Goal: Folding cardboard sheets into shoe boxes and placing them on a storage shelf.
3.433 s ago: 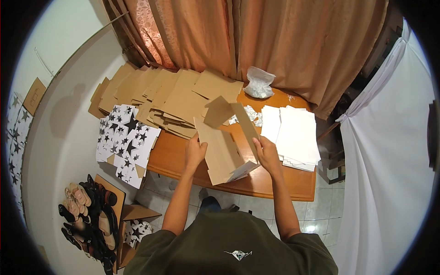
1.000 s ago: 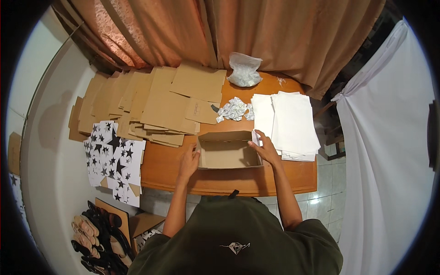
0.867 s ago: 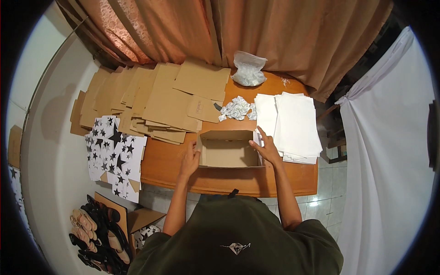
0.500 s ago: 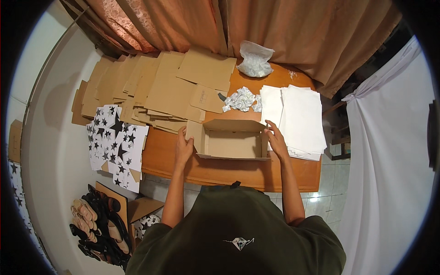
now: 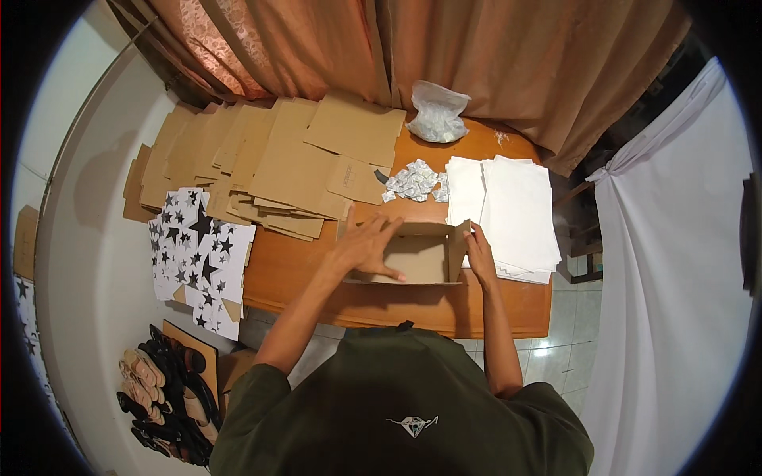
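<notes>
An open brown cardboard box (image 5: 421, 259) rests on the wooden table in front of me, its inside facing up. My left hand (image 5: 367, 247) reaches across the box's left end with thumb and fingers spread apart, hiding much of that end. Whether its fingertips press on the wall there, I cannot tell. At the other end, my right hand (image 5: 479, 252) is closed on the right wall of the box, fingers near its upper corner. Just beyond the box lies a heap of small white packets (image 5: 416, 181).
Flat brown cardboard pieces (image 5: 278, 155) are piled at the back left, beside star-printed white sheets (image 5: 190, 246). White paper stacks (image 5: 520, 214) lie right of the box. A clear plastic bag (image 5: 438, 115) stands by the curtain. Several shoes (image 5: 171, 389) are at lower left.
My left hand has moved from the box's left outer side to over its left end, with its fingers spreading. My right hand stays at the right end, now gripping the wall.
</notes>
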{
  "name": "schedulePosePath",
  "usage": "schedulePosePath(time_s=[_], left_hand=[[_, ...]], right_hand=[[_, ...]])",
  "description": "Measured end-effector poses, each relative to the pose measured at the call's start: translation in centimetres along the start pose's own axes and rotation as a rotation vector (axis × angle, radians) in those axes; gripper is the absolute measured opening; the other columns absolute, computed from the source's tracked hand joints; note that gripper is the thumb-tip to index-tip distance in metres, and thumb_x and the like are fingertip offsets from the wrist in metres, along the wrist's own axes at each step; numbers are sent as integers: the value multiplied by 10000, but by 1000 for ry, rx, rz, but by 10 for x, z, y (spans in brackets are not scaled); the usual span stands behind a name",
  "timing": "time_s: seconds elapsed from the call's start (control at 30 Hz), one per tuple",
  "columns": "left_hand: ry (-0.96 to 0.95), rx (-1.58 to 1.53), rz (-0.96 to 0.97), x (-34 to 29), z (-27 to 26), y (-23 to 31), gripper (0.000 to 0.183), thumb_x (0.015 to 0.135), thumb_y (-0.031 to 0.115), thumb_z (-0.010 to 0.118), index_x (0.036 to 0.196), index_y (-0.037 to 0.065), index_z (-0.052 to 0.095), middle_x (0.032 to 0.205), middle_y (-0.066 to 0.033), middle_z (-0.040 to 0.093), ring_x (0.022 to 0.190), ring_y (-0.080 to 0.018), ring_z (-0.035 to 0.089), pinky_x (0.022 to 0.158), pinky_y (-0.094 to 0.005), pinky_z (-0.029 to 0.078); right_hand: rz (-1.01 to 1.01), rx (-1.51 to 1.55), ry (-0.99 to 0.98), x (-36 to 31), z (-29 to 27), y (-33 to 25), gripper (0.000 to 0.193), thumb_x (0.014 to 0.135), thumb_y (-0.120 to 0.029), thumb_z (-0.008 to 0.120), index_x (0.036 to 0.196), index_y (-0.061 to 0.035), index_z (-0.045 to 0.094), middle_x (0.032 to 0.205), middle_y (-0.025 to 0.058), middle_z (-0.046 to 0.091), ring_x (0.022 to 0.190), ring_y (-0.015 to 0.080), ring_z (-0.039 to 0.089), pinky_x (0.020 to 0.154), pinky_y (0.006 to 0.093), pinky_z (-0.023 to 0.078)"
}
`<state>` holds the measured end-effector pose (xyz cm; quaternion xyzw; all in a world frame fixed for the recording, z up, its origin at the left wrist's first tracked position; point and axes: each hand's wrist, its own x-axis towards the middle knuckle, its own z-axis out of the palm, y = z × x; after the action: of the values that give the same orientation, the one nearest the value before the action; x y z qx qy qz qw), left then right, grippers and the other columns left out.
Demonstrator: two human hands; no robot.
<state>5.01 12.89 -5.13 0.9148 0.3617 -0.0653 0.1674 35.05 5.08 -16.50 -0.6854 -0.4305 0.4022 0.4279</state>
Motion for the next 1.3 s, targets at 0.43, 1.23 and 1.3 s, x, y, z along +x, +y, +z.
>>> schedulePosePath(time_s=[0.43,1.23,1.3], left_hand=[[255,-56,-60,-22,83,16,474,894,187,709,1337,111,559,1299,-106,623,1237,-297,570,1048,-620,372],[409,-253,-89,-13,137,21,394,922,158,617,1310,90,617,1554,-235,376,1505,-423,252,1169,-688,187],[394,-304,-89,-14,133,26,442,938,269,655,1333,81,601,1578,-248,337,1518,-433,216,1170,-703,170]], right_hand=[[-103,-149,11,-9,0,-30,526,1042,-360,449,1425,-2,474,1170,290,671,1008,362,676,902,403,504],[-423,-357,-340,-22,4,-34,753,940,-404,660,1553,-75,374,1596,233,334,1459,413,306,1197,489,275],[-463,-416,-324,-12,5,-31,760,933,-428,668,1545,-77,386,1584,228,353,1452,413,312,1193,484,279]])
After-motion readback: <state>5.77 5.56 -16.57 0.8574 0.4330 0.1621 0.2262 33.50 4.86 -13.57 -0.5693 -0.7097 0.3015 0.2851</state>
